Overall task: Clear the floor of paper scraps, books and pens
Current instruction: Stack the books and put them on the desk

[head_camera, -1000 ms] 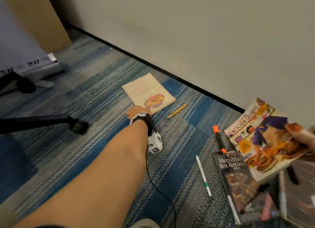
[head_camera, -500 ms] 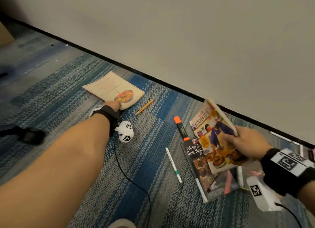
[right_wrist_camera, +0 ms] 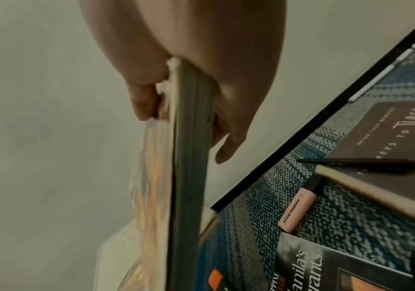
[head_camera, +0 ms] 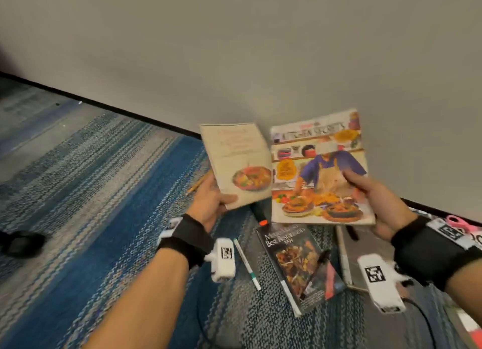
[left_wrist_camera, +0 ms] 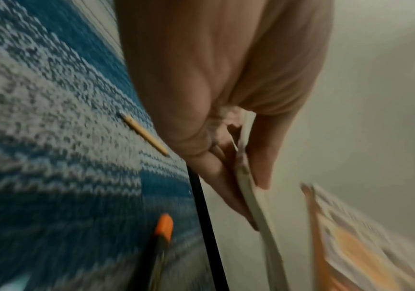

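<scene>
My left hand (head_camera: 216,197) grips the lower corner of a thin cream cookbook (head_camera: 237,163), lifted off the carpet; in the left wrist view the thumb and fingers (left_wrist_camera: 226,187) pinch its edge (left_wrist_camera: 258,206). Beside it, my right hand (head_camera: 365,189) holds the colourful Kitchen Secrets book (head_camera: 318,171) upright, thumb on the cover. On the floor below lie a black restaurant guide (head_camera: 294,265) with a black pen (head_camera: 317,270) on it, a grey book (head_camera: 365,254), a white pen (head_camera: 246,264), an orange highlighter (head_camera: 260,215) and a pencil (head_camera: 198,184).
A plain wall with a black baseboard (head_camera: 130,114) runs close behind the books. A pink highlighter (right_wrist_camera: 296,210) and a second black pen (right_wrist_camera: 355,163) on the grey book show in the right wrist view. Pink items (head_camera: 456,222) lie far right; a black object (head_camera: 20,243) far left.
My left hand took hold of the cream cookbook, lifted it off the carpet and carried it right, beside the Kitchen Secrets book. My right hand raised its book upright.
</scene>
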`<action>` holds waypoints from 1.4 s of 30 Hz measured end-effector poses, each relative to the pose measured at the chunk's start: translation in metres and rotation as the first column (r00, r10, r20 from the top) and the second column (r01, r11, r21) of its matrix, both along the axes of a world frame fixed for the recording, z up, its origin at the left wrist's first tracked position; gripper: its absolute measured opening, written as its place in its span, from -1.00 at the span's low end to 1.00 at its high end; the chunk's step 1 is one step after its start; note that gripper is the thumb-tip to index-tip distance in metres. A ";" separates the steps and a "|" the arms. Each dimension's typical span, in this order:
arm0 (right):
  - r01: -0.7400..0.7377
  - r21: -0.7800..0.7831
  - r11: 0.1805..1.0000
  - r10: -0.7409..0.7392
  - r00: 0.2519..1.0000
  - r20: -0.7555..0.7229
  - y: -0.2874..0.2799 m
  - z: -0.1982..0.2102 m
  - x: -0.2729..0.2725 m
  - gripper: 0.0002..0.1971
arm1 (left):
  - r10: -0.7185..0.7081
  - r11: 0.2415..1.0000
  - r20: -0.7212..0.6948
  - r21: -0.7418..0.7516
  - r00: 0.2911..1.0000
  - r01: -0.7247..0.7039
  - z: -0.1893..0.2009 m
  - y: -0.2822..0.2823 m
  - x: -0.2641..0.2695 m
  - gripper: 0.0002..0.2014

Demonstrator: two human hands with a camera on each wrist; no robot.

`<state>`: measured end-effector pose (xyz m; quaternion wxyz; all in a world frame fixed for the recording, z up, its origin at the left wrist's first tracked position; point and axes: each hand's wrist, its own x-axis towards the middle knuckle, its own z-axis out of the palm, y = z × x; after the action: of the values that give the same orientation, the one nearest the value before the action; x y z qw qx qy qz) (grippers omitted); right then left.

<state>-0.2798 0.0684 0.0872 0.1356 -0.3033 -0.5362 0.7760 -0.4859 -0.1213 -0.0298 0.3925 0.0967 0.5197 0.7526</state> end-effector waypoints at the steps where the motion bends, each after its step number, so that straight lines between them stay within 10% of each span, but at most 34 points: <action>1: 0.009 -0.006 1.000 -0.009 1.000 -0.009 0.001 0.001 0.002 -0.68 | -0.059 0.998 0.009 0.026 0.998 0.059 -0.003 0.006 0.014 -0.37; 7: 0.086 -0.105 0.991 -0.071 0.987 0.146 0.006 -0.019 0.035 -0.65 | -0.229 0.973 0.047 0.019 0.972 0.228 0.003 0.033 0.085 -0.64; 14: 0.294 0.208 0.933 -0.349 0.880 0.321 0.029 -0.043 0.105 -0.10 | -0.592 0.798 0.034 -0.119 0.806 0.591 0.006 0.061 0.141 -0.66; 16: 0.194 0.289 0.938 -0.299 0.874 0.383 0.033 -0.038 0.136 -0.25 | -0.632 0.762 0.041 -0.146 0.774 0.631 -0.010 0.071 0.161 -0.68; 20: 0.049 0.322 0.945 -0.201 0.866 0.457 0.028 -0.026 0.188 -0.52 | -0.610 0.776 0.059 -0.155 0.790 0.611 -0.017 0.112 0.200 -0.50; 29: 0.222 0.619 0.753 -0.576 0.678 0.457 -0.036 0.002 0.283 -0.67 | -0.507 0.861 -0.089 -0.095 0.857 0.499 0.031 0.146 0.315 -0.47; 33: 0.115 0.699 0.705 -0.607 0.608 0.512 -0.051 0.014 0.339 -0.42 | -0.548 0.835 -0.215 -0.077 0.808 0.545 0.040 0.129 0.354 -0.47; 42: 0.145 0.738 0.659 -0.600 0.693 0.399 -0.110 -0.127 0.342 -0.51 | -0.614 0.789 -0.288 -0.253 0.735 0.560 -0.054 0.088 0.338 -0.43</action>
<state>0.0622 -0.0419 -0.0400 0.2173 -0.5798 -0.7059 0.3441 -0.1476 -0.0334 -0.0837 0.5158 0.3607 0.5790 0.5183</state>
